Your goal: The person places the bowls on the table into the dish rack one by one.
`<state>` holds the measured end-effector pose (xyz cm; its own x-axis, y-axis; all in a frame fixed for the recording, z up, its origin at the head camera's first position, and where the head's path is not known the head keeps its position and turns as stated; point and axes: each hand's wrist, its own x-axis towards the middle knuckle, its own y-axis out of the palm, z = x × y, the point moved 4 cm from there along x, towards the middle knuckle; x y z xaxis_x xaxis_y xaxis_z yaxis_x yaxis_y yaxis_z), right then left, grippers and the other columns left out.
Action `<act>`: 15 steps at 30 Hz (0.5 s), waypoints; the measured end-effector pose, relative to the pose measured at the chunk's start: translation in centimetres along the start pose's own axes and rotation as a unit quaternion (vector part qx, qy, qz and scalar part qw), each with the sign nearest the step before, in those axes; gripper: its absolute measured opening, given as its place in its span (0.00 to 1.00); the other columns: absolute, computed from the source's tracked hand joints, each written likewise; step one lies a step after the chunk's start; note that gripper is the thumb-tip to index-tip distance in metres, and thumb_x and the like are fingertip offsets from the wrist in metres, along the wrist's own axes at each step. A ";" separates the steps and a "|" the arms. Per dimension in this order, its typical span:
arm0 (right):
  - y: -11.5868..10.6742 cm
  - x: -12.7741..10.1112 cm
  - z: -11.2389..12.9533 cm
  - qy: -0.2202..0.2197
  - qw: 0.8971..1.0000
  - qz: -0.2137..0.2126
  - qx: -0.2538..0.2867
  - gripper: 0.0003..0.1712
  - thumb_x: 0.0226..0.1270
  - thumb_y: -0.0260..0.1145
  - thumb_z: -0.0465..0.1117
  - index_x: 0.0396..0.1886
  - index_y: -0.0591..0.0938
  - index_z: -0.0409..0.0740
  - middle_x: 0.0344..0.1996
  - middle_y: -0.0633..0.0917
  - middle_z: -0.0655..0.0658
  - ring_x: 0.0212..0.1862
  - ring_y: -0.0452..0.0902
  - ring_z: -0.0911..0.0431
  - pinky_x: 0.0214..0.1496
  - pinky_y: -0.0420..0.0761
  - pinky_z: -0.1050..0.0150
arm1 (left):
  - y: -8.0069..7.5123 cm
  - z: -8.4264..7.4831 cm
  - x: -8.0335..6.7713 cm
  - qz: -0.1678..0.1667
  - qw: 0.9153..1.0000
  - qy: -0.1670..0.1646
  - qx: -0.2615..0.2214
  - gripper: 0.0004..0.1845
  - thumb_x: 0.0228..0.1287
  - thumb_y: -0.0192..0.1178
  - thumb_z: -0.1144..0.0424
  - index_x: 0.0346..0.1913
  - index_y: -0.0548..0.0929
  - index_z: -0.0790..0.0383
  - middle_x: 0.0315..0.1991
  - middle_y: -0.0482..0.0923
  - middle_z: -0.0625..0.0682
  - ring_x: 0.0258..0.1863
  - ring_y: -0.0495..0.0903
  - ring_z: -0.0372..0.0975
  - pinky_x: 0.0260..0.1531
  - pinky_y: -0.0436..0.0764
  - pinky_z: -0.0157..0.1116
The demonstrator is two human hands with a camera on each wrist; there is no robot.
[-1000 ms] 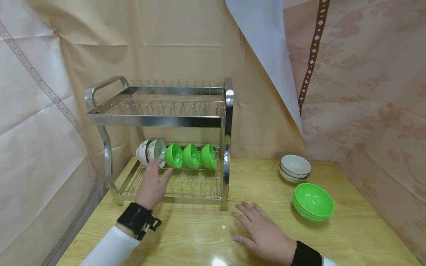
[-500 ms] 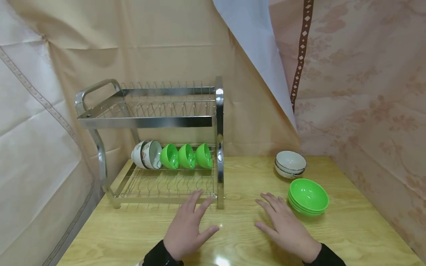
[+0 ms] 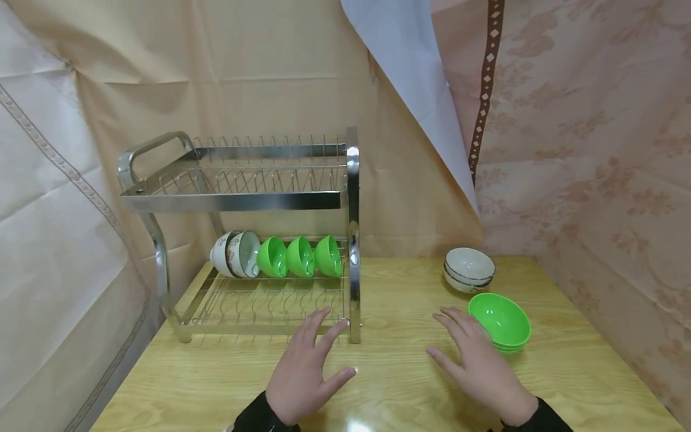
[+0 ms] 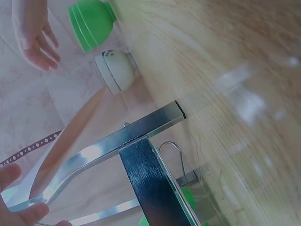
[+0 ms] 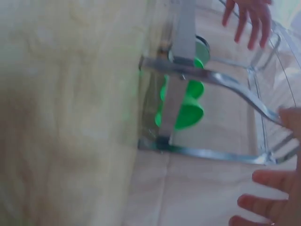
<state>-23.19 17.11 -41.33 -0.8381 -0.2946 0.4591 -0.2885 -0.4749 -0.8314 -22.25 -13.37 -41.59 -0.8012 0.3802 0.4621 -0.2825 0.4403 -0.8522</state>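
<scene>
Since half a second ago, the right hand [image 3: 483, 372] has slid right toward the green bowls [image 3: 500, 322], its fingertips now at the near rim of the stack; the left hand [image 3: 305, 375] has barely shifted. A second ago that left hand was up at the bowls in the rack.

From the head view, both hands lie palm down over the table [image 3: 388, 384], fingers spread and straight, holding nothing. The left hand's fingertips sit just before the rack [image 3: 243, 201], near its front right post. On the rack's lower shelf stand two white bowls [image 3: 236, 254] on edge, then three green ones [image 3: 299, 257] beside them. Behind the green stack, a stack of white bowls [image 3: 468, 269] sits on the table, just apart from it.

At the left wrist, the rack's post [image 4: 150, 183] fills the lower middle, standing on the wood. Beyond it the green stack [image 4: 91, 22] and the white stack [image 4: 115, 71] show side by side, and the right hand [image 4: 34, 33] hangs by the green one, fingers loose and open.

At the right wrist, the picture is blurred. The rack [image 5: 188, 84] shows with green bowls [image 5: 186, 106] behind its post; the left hand [image 5: 248, 16] is at the top, fingers spread, and the right hand's fingers [image 5: 268, 200] splay at the lower right edge.
</scene>
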 end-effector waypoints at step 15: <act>-2.4 0.0 -5.9 0.150 0.984 0.068 -0.063 0.24 0.68 0.66 0.46 0.52 0.80 0.28 0.47 0.83 0.29 0.47 0.80 0.36 0.44 0.80 0.39 | -0.1 0.0 0.1 0.001 1.000 -0.003 0.005 0.40 0.62 0.50 0.27 0.73 0.67 0.41 0.76 0.54 0.52 0.73 0.59 0.50 0.64 0.68 0.57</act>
<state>-25.18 23.17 -41.15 -0.9668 -0.0807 0.2424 -0.2026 -0.3360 -0.9198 -22.27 -13.42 -41.48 -0.8049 0.3755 0.4595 -0.2872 0.4310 -0.8554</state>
